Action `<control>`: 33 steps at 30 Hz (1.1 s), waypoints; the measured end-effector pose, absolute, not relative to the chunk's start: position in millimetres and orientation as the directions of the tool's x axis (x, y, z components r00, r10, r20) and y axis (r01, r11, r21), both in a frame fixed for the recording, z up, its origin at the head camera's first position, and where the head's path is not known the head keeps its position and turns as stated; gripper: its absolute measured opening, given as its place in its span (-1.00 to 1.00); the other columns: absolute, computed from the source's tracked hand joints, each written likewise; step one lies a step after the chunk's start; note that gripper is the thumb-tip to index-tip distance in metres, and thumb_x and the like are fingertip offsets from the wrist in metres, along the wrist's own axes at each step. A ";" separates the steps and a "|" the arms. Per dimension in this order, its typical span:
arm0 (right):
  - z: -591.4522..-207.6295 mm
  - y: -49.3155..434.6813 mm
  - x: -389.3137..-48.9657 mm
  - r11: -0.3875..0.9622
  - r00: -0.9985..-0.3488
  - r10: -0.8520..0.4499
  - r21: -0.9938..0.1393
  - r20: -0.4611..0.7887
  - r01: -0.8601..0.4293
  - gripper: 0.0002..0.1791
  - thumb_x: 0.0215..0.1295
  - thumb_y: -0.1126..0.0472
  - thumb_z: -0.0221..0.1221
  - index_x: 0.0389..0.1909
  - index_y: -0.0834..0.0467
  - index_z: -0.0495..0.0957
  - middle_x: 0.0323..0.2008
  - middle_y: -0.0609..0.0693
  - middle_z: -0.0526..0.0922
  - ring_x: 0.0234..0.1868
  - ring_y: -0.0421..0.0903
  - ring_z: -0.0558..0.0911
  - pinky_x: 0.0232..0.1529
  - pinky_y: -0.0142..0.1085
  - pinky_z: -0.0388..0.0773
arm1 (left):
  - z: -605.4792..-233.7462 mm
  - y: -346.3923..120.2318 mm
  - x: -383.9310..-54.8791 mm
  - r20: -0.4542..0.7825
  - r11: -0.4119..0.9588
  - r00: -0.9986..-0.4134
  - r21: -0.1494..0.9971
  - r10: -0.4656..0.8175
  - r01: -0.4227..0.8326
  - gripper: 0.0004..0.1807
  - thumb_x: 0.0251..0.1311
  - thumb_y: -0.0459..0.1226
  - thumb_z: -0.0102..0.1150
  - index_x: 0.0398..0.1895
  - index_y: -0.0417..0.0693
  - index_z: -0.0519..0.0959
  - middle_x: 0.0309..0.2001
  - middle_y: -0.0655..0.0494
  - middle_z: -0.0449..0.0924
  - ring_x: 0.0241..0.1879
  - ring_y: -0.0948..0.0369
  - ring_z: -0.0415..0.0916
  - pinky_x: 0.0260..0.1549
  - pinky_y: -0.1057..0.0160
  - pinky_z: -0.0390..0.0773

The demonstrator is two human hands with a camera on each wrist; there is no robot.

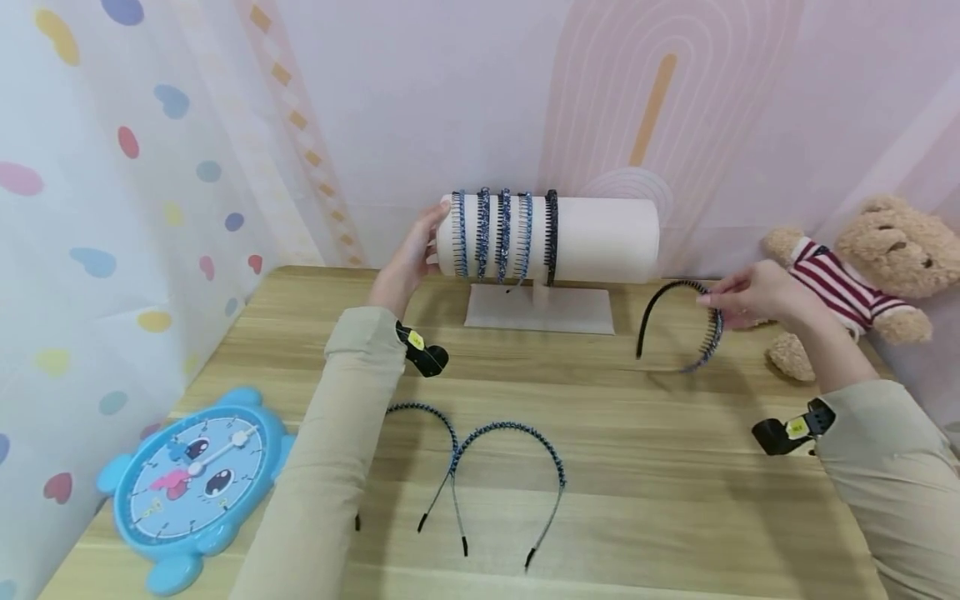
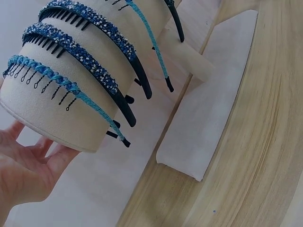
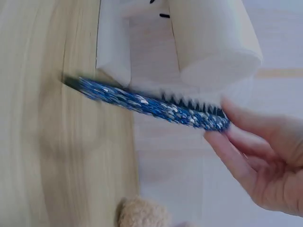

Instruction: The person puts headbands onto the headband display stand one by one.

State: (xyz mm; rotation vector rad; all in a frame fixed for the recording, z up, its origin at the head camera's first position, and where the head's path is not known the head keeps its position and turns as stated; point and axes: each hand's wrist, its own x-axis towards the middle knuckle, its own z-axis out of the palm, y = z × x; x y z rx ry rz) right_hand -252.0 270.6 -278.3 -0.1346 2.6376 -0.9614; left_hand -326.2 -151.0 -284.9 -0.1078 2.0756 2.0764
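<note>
A white cylindrical headband stand [image 1: 607, 237] lies sideways on its post, with several blue and black headbands [image 1: 504, 237] around its left half. My left hand [image 1: 412, 254] touches the stand's left end, fingers against its rim; in the left wrist view the left hand [image 2: 33, 165] sits just under that end. Right of the stand, my right hand [image 1: 757, 293] pinches a blue glittery headband [image 1: 711, 337] with black comb teeth. In the right wrist view that headband [image 3: 151, 106] is held between thumb and fingers, apart from the stand's bare right end [image 3: 218, 52].
Two thin braided headbands, one of them the right-hand headband [image 1: 510, 427], lie on the wooden table [image 1: 637, 517] in front. A blue toy clock [image 1: 198, 479] lies at left. A teddy bear [image 1: 847, 279] sits at right. A patterned backdrop [image 1: 420, 100] stands behind.
</note>
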 end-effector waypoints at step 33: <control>-257.4 204.7 -284.0 0.767 -0.952 -0.170 -0.571 0.256 -0.291 -0.33 0.37 -0.09 -0.11 0.36 0.20 0.07 0.35 0.29 0.09 0.34 0.31 0.10 0.30 0.15 0.04 | -292.1 -155.1 -335.3 -0.195 0.012 -0.975 0.981 0.105 -0.195 -0.34 0.19 0.21 -0.18 0.35 0.37 0.01 0.34 0.05 0.08 0.25 0.10 0.08 0.16 0.02 0.27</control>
